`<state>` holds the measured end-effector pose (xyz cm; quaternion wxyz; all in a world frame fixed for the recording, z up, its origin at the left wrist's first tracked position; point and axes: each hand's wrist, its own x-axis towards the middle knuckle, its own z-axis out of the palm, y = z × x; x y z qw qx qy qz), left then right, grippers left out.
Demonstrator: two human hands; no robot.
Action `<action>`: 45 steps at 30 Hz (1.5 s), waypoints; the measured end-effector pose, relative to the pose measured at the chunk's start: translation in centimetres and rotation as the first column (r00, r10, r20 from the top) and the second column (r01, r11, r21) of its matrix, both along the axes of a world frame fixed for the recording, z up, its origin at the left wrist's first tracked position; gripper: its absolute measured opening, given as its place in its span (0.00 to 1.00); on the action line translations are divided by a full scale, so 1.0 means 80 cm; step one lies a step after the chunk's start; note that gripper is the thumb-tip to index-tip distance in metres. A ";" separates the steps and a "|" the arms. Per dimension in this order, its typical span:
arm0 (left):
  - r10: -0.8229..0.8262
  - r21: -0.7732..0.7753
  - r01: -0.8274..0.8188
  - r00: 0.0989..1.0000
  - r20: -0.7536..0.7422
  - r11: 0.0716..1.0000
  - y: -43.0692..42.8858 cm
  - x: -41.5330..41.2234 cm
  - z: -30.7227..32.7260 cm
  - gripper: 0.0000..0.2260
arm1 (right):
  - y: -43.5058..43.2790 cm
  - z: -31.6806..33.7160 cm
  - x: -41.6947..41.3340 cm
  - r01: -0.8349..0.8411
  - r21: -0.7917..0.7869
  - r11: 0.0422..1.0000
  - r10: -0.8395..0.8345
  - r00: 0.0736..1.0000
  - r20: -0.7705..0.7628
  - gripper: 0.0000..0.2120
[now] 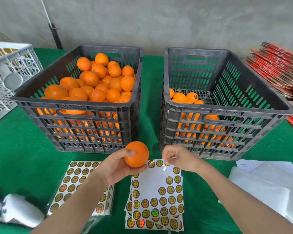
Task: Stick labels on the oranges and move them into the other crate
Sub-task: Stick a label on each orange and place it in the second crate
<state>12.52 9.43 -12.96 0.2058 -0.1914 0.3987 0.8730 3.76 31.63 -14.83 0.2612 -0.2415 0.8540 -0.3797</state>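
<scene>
Oranges [95, 81] are heaped almost to the rim of the left crate [74, 107], a dark slotted plastic box standing on the green counter [20, 149]. Just beside it, with a narrow gap between them, stands the right crate [227, 114] of the same kind, holding a low layer of labelled oranges [186, 97] gathered at its near left side; a round sticker shows on at least one of them. In front of the gap the left hand [115, 168] grips a single orange [137, 154] clear of the counter, thumb on top and fingers curled beneath it. The right hand [178, 157] is close to its right, thumb and forefinger pinched together on a label [167, 164] at the top edge of the label sheet [156, 181]. That sheet is partly stripped, with round gold stickers left along its edges and lower rows, and it lies on top of a small pile of similar sheets. A fuller pack of stickers [74, 176] lies to the left, partly under the left forearm. White papers [264, 183] lie at the right of the counter, a white crate [10, 65] stands at the far left, and a stack of red flat cardboard [277, 68] lies at the far right.
</scene>
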 end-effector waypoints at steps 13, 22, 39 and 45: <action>0.090 -0.177 -0.076 0.993 0.076 0.981 -0.006 0.009 -0.028 0.53 | 0.008 0.004 -0.004 0.050 0.028 0.998 -0.050 0.999 0.008 0.13; 0.145 -0.126 -0.125 0.975 0.167 0.984 0.021 0.004 -0.036 0.31 | -0.050 -0.013 0.073 0.167 -0.048 0.985 -0.169 0.857 -0.488 0.05; -0.032 -0.247 0.095 0.968 0.247 0.964 0.007 0.002 -0.034 0.35 | -0.083 -0.039 0.117 0.281 -0.143 0.949 -0.314 0.808 -0.499 0.07; -0.025 -0.542 0.027 1.000 0.010 0.840 -0.004 0.012 -0.035 0.46 | -0.068 -0.020 0.115 0.648 -0.362 0.670 -0.582 0.762 0.286 0.10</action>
